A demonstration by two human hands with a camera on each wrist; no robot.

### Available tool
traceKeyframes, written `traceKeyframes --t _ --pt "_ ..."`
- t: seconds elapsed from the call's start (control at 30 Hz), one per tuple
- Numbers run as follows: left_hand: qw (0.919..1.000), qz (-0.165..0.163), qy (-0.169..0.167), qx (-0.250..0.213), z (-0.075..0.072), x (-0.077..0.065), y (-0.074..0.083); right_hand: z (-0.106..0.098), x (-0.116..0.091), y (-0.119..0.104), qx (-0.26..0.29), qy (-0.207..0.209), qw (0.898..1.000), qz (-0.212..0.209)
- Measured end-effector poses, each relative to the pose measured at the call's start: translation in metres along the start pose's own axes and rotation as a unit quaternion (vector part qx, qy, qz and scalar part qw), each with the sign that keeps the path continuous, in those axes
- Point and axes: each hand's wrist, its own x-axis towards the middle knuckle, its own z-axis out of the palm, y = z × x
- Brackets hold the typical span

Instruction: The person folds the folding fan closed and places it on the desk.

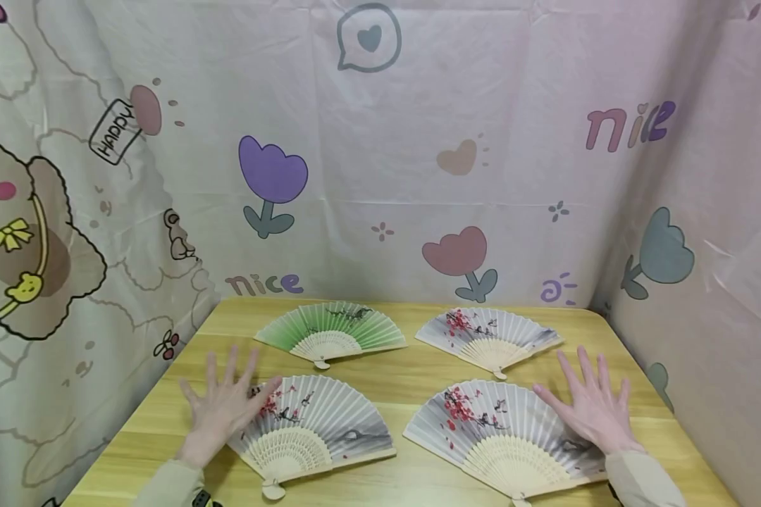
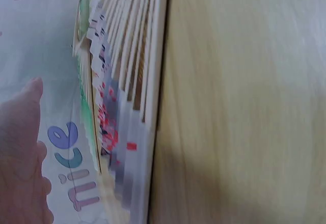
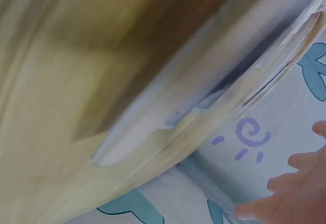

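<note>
Four spread folding fans lie on the wooden table. My left hand (image 1: 220, 407), fingers spread, is over the left edge of the near left fan (image 1: 330, 422), which is pale grey with red blossoms. The right hand (image 1: 592, 408) is spread as well, over the right part of the near right fan (image 1: 482, 436) of the same pattern. Behind them lie a green fan (image 1: 380, 331) at the left and another grey blossom fan (image 1: 526, 327) at the right. Neither hand holds anything. In the left wrist view the near fan's ribs (image 2: 137, 46) show edge-on.
The table (image 1: 412, 394) has wood-grain and rounded back corners. A patterned cloth (image 1: 380, 141) hangs close behind it and along both sides. Dark bands (image 1: 206, 498) show at the sleeve cuffs.
</note>
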Motion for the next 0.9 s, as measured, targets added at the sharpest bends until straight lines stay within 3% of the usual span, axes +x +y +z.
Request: traceKeyframes --t 0.53,0.7,0.9 --pt "0.9993 0.001 -0.035 -0.009 0.002 -0.012 0.048 -0.005 0.005 0.023 0.082 -0.029 0.995 -0.042" --pt "0.9989 0.016 -0.038 -0.021 0.004 -0.016 0.071 -0.008 0.003 0.037 0.146 -0.031 0.986 -0.071" --pt "0.9978 0.037 -0.036 -0.042 0.011 -0.023 0.106 -0.015 -0.003 0.054 0.214 -0.067 0.971 -0.089"
